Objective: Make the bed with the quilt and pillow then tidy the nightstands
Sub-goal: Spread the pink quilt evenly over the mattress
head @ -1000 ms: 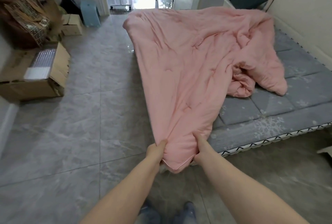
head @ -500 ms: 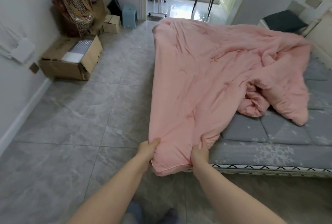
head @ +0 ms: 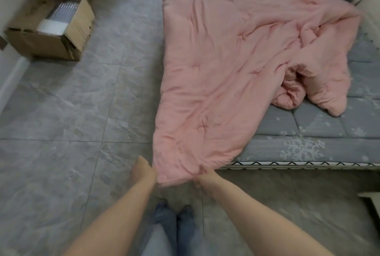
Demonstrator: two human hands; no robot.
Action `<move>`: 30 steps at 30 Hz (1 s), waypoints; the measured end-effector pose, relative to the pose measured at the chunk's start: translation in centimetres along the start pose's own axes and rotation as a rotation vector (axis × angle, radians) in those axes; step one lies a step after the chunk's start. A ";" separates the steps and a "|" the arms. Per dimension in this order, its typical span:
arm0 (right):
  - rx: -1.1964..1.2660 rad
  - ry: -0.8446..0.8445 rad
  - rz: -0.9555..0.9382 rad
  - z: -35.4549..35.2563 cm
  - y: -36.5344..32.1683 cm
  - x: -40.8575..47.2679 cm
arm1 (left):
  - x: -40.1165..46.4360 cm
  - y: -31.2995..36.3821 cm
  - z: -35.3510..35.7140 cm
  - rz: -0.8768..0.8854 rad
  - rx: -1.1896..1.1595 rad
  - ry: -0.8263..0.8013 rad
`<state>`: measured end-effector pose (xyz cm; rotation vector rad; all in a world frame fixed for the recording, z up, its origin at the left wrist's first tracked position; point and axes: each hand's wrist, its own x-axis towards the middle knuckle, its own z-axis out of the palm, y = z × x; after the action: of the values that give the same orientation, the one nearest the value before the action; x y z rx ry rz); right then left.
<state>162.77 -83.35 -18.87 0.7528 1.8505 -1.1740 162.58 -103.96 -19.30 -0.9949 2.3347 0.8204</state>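
- An open cardboard box (head: 51, 29) sits on glossy grey floor tiles (head: 72, 122), well left of the bed (head: 308, 148).
- The left hand (head: 144, 170) pinches the near corner of the pink quilt (head: 216, 74); the right hand (head: 203, 178) grips the same hem just beside it.
- The step in hand appears to be spreading: the puffy, tufted quilt overhangs the bed's left edge.
- Its right half lies bunched on the grey snowflake-print mattress; next, that bundle likely needs drawing rightward and flat.

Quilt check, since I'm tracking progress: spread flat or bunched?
Partly spread: the quilt lies smooth on its left, bunched at right, leaving the mattress bare.
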 end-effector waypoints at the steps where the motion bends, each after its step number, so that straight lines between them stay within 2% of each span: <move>1: -0.021 0.000 0.047 0.0 0.3 0.1 | 0.2 -0.4 0.4 0.007 0.054 -0.007; 3: 0.032 0.023 0.079 0.1 0.6 0.1 | 0.8 -0.6 1.1 0.085 0.100 -0.061; 6: 0.261 -0.029 0.141 0.1 0.7 -0.7 | 1.2 0.3 1.2 0.194 0.138 -0.155; 12: 0.442 0.054 0.169 -2.3 -1.5 -3.2 | 1.5 4.5 -0.2 0.326 0.094 -0.213; 16: 0.549 0.131 0.053 -6.6 -3.2 -4.8 | 0.1 9.7 -0.8 0.451 0.187 -0.210; 22: 0.695 0.260 -0.103 -14.5 -3.9 -7.7 | -4.9 19.4 -0.5 0.864 0.545 -0.176; 30: 0.848 0.383 -0.234 -27.1 0.7 -9.6 | -13.2 30.8 7.4 1.030 0.565 -0.209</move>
<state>159.76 -58.79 -4.19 1.3141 1.7297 -2.1377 148.85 -75.44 -5.94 0.5629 2.5759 0.4698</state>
